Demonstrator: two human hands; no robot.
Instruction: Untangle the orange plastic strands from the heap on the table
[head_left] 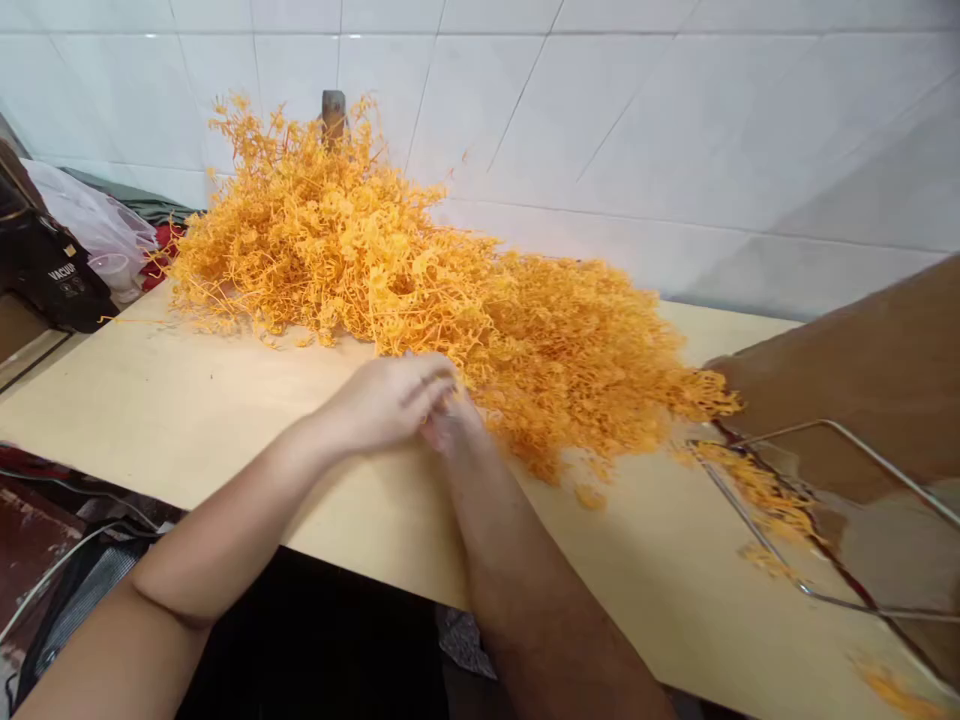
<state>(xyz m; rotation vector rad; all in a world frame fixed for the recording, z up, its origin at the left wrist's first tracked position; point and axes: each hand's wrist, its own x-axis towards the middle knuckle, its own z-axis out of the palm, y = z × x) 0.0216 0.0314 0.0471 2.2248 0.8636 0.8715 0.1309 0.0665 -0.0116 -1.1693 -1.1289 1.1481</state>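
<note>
A big heap of frizzy orange sprigs [360,240], much like dried flowers, spreads over the pale tabletop [180,400]. At its front edge my two hands meet. My left hand [401,395] is closed, its fingers curled over toward the fingertips of the other one. My right hand [454,415] has its fingers drawn together beneath the left fingers, partly hidden and a little blurred. What lies between the fingers is too small and covered to make out. Orange sprigs stand directly behind both hands, close to the knuckles.
On the right, a brown cardboard piece [862,370] leans by a bent metal wire frame [757,540], with loose orange bits around it. A black box marked VACUUM [56,265] and a clear plastic bag [94,215] stand left. White wall tiles [600,110] rise behind.
</note>
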